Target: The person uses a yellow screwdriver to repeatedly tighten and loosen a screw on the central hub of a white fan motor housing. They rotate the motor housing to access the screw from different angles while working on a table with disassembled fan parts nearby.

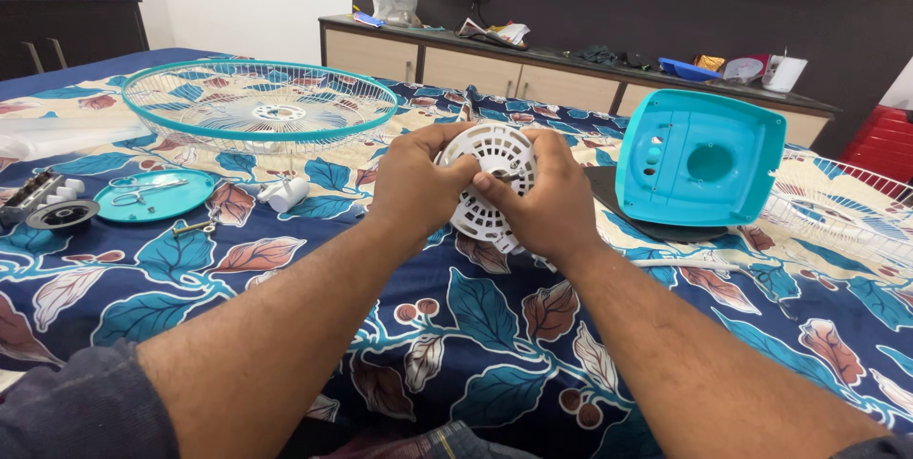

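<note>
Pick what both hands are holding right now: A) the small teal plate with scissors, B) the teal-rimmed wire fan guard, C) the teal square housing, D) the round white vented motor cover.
D: the left hand and right hand both clasp the round white vented motor cover above the floral sheet, while the wire fan guard and teal square housing lie untouched.

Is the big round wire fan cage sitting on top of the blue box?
No, the wire fan cage lies on the flowered bedspread, far left of the blue box.

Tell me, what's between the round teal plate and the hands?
A small white cylinder part and a brass key-like piece lie on the bedsheet between the teal plate and the left hand, in the head view.
</note>
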